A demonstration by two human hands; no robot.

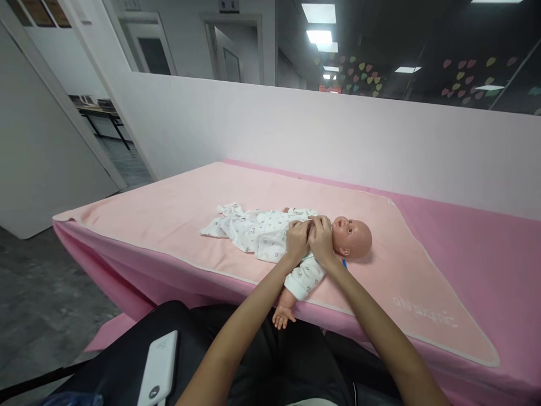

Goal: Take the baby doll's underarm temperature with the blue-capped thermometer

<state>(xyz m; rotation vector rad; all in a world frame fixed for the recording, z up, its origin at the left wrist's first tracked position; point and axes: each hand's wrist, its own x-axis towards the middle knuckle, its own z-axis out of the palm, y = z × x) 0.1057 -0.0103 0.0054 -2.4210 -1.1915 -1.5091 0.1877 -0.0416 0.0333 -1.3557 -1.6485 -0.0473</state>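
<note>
A baby doll (353, 238) lies on its back on a peach blanket, its head to the right. It wears a white printed baby outfit (270, 234) with loose legs trailing left. My left hand (298, 239) and my right hand (321, 237) meet at the chest and collar of the outfit, just below the doll's chin. Both have their fingers bent and pressed together on the cloth there; the exact fastening under them is hidden. One sleeve (305, 278) comes toward me between my forearms, and the doll's bare hand (284, 317) hangs over the table edge.
The peach blanket (169, 208) covers much of a table draped in pink cloth (486, 242). Behind stands a white half wall (296, 129) with glass above. A white phone-like device (159, 366) rests on a black surface at lower left. A door opening is at far left.
</note>
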